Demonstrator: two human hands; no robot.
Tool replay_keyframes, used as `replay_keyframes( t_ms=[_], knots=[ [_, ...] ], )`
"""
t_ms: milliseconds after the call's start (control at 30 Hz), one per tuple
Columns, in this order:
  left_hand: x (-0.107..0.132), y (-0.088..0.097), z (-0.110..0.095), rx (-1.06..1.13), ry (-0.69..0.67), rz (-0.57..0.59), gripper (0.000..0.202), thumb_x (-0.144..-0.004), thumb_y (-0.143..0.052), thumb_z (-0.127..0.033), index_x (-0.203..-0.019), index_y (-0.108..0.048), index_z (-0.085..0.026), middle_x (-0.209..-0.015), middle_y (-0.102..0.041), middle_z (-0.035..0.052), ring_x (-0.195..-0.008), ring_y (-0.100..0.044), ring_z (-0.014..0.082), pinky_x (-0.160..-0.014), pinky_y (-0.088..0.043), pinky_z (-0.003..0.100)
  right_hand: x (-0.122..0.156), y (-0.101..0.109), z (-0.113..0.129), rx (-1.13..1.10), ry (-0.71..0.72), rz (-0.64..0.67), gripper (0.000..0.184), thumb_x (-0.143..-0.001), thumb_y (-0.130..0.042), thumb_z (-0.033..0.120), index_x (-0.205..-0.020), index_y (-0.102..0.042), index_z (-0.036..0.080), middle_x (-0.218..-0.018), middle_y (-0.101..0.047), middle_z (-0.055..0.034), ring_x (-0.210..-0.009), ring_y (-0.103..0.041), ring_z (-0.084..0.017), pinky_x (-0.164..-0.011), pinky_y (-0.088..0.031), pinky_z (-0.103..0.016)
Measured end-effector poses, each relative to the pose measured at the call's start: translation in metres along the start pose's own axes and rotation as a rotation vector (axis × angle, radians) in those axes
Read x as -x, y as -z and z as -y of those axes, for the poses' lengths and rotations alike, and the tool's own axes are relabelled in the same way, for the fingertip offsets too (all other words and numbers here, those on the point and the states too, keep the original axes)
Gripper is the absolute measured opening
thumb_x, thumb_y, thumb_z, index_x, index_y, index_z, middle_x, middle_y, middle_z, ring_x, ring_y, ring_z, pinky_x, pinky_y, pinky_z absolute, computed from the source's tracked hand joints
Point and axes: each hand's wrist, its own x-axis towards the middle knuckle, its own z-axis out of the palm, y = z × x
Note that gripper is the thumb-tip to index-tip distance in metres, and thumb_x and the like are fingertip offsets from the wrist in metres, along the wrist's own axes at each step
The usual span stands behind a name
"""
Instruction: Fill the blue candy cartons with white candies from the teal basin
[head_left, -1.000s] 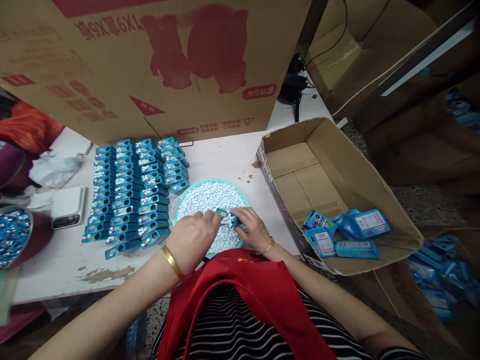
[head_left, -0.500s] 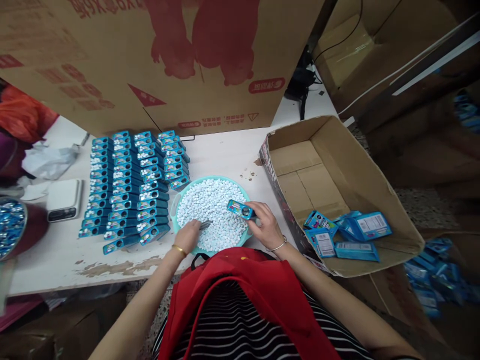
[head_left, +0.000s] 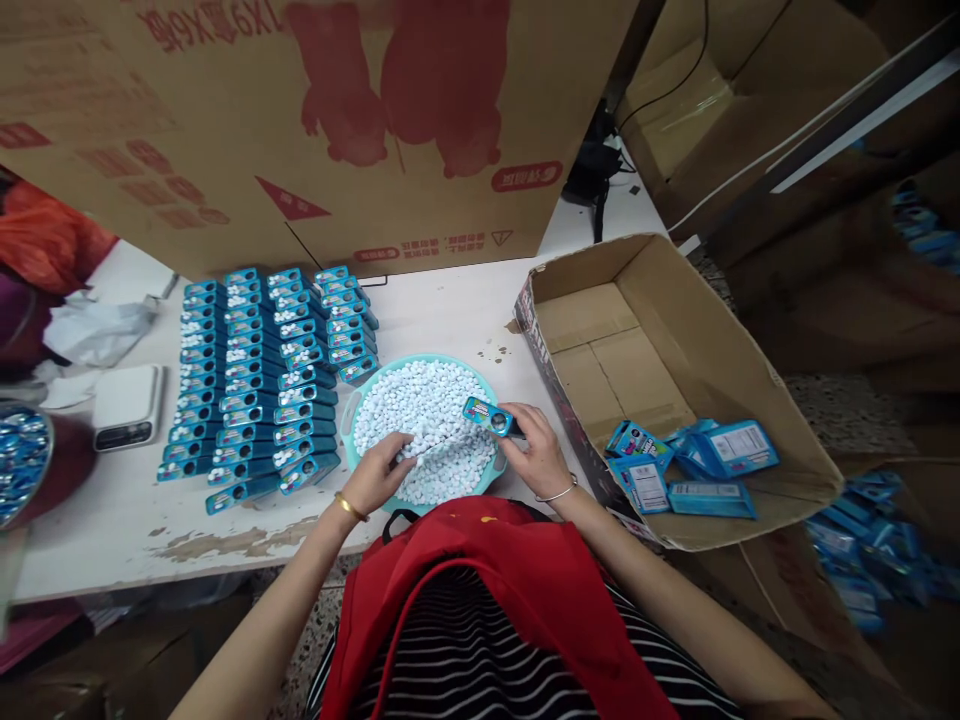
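Observation:
My left hand [head_left: 377, 472] is closed round the end of a small grey scoop [head_left: 436, 446], which lies among white pellet candies [head_left: 420, 395]; its far part seems covered with them. My right hand [head_left: 540, 455] grips a small blue box [head_left: 487, 415], held tilted above the right side of the candies, with a round dark opening at the end near my fingers. The candies fill a mint-green basin [head_left: 349, 412] in front of me. To its left stand several rows of similar blue boxes [head_left: 251, 400], open end up, some showing white candies inside.
An open cardboard carton [head_left: 622, 355] with several blue boxes [head_left: 739, 450] in it stands to the right. A large printed carton [head_left: 427, 215] walls off the back. At left are a white scale [head_left: 129, 405] and a dark red bowl [head_left: 64, 465]. More blue packs lie lower right.
My left hand has moved slightly right and forward, pushing the scoop into the candies, and candies now cover much of it. The blue box in my right hand has shifted slightly right.

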Motion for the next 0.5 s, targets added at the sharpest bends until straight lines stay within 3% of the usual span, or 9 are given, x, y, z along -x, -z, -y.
replay_keyframes(
  t_ms=[100,200,367,500],
  knots=[
    [0.004,0.031,-0.026,-0.017,-0.084,0.008,0.026,-0.091,-0.045,-0.033,-0.111,-0.051,-0.017,-0.095,-0.061,0.0063,-0.086,-0.057,0.0156,-0.079,-0.047,0.030,0.000,-0.006,0.001,0.015,0.051,0.056,0.044,-0.079,-0.051,0.012,-0.123,-0.053,0.021,-0.114,-0.061,-0.0103,-0.108,-0.054,-0.026,-0.093,-0.047,-0.046],
    [-0.001,0.051,-0.052,-0.155,-0.136,0.089,0.025,-0.092,-0.043,-0.030,-0.111,-0.052,-0.017,-0.098,-0.061,0.0071,-0.089,-0.058,0.0169,-0.080,-0.048,0.031,-0.002,-0.012,0.006,0.009,0.103,0.092,0.048,-0.078,-0.049,0.009,-0.125,-0.051,0.021,-0.115,-0.061,-0.0098,-0.108,-0.053,-0.026,-0.094,-0.047,-0.046],
    [-0.012,0.069,-0.100,-0.524,-0.093,0.215,0.024,-0.089,-0.044,-0.020,-0.111,-0.052,-0.015,-0.102,-0.063,0.0106,-0.093,-0.061,0.0228,-0.078,-0.050,0.035,-0.003,-0.019,0.015,0.005,0.157,0.119,0.049,-0.077,-0.048,0.006,-0.124,-0.051,0.019,-0.114,-0.061,-0.0108,-0.109,-0.053,-0.025,-0.094,-0.048,-0.044],
    [-0.014,0.075,-0.139,-0.748,-0.074,0.241,0.020,-0.086,-0.041,-0.009,-0.098,-0.056,-0.014,-0.089,-0.062,0.0098,-0.082,-0.061,0.0225,-0.065,-0.050,0.033,-0.004,-0.022,0.017,-0.029,0.170,0.107,0.049,-0.077,-0.048,0.005,-0.123,-0.051,0.019,-0.114,-0.061,-0.0104,-0.110,-0.052,-0.025,-0.095,-0.048,-0.045]
  ],
)
